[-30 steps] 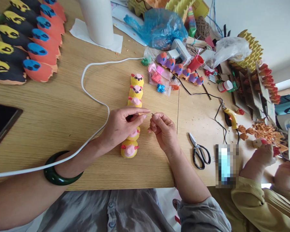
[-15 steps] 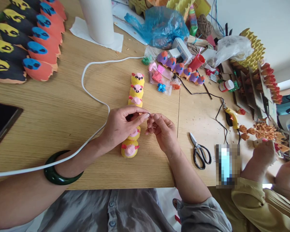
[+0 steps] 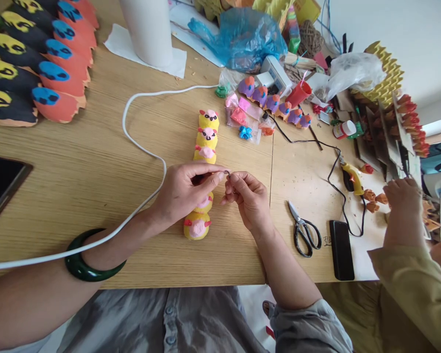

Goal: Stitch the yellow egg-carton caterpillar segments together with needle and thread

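Observation:
Between the fingertips of both hands is a small dark strip (image 3: 227, 172), too small to make out its material. My left hand (image 3: 183, 191) pinches one end of it between thumb and fingers. From the other side, my right hand (image 3: 249, 198) grips it with thumb and forefinger, its remaining fingers curled. Beneath the hands lies a row of yellow painted cups (image 3: 197, 228) with pink patches and red side pieces. The two farthest cups carry black curled marks. My left hand covers the middle of this row.
Scissors (image 3: 302, 229) and a phone (image 3: 341, 250) lie to the right. A white cable (image 3: 147, 149) crosses my left forearm. Purple cups (image 3: 272, 103) and clay packets (image 3: 242, 115) lie beyond. A co-worker's hand (image 3: 404, 196) is at far right. A dark tablet (image 3: 3, 184) lies left.
The dark strip shows more between my fingertips, while both hands stay nearly in place. At right, the co-worker's arm has lifted and moved farther across the table.

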`<state>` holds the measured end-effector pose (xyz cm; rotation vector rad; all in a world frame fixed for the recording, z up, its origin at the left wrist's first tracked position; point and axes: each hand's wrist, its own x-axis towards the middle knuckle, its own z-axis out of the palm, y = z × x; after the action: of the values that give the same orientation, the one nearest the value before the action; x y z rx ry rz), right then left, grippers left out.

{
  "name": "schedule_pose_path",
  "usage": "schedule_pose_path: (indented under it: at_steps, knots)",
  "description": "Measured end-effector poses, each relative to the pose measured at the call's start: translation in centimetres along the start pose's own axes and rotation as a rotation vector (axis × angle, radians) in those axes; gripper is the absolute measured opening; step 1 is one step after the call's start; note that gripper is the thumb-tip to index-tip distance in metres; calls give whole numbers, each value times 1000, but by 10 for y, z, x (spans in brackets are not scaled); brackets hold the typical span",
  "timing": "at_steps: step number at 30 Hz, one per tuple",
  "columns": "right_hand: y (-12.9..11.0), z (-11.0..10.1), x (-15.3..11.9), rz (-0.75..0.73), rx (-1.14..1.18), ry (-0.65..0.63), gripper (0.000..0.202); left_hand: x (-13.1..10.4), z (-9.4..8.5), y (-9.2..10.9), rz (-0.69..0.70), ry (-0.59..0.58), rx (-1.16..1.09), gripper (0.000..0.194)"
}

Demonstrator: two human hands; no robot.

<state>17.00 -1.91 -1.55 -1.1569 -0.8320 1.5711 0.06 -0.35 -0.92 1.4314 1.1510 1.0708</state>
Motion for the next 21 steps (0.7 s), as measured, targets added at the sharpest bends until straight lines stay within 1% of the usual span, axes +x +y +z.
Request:
schedule_pose_path:
  at_steps: [3, 6, 9, 13, 16, 21]
  knots:
    - [1, 0, -1, -38, -35, 7, 32, 0, -1, 0, -8, -5, 2, 20]
    - [1, 0, -2, -46, -52, -5, 32, 1, 0, -2, -6, 14, 9, 19]
    - [0, 1, -2, -23, -28, -4, 33, 0, 1, -3, -7, 25, 12, 19]
    - [-2, 1, 0, 28, 54, -15, 34, -1, 2, -3, -14, 35, 32, 25]
    - [-2, -1, 1, 74, 95, -20, 34, -1, 0, -3, 50, 25, 70, 24]
    - [-1, -3, 2, 133, 151, -48, 32, 0, -2, -4, 212, 5, 202, 21]
